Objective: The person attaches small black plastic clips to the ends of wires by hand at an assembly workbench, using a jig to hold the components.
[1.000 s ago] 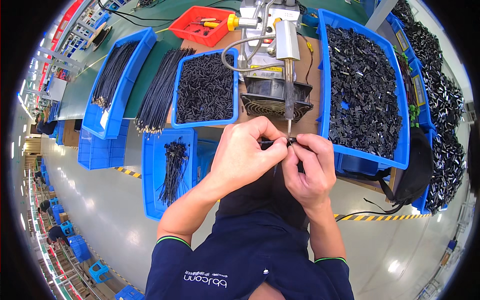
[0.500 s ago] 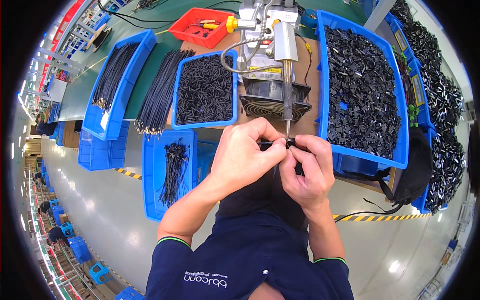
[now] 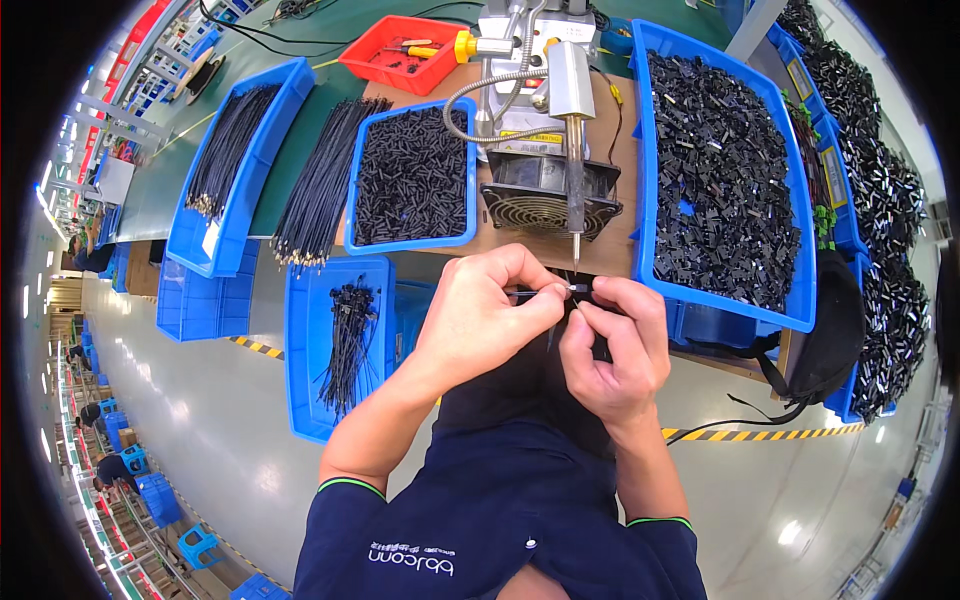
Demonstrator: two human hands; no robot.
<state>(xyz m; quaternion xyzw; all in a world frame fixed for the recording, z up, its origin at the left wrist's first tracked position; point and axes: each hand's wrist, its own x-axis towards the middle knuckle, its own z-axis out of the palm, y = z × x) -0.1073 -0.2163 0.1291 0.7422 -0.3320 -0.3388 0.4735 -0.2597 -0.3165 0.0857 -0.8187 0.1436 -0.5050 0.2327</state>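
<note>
My left hand [image 3: 490, 308] pinches a thin black cable [image 3: 521, 294] between thumb and fingertips. My right hand [image 3: 622, 345] is closed on a small black rectangular connector [image 3: 585, 284], mostly hidden by the fingers. The cable's pale end meets the connector between the two hands; whether it is joined cannot be made out. Just above the fingertips hangs a soldering iron [image 3: 575, 190], its tip pointing down and apart from the work. A square black fan [image 3: 545, 205] stands behind the iron.
Left of the iron stand sits a blue bin of short black tubes [image 3: 415, 175], beside a row of black cables [image 3: 325, 190]. A large blue bin of black connectors [image 3: 725, 180] stands right. Lower left, a blue bin [image 3: 305, 350] holds bundled cables. A red tray [image 3: 370, 70] stands behind.
Both hands have drawn slightly down from the iron's tip, which was touching the work. A small gap now shows between tip and connector, and the cable's pale end is visible.
</note>
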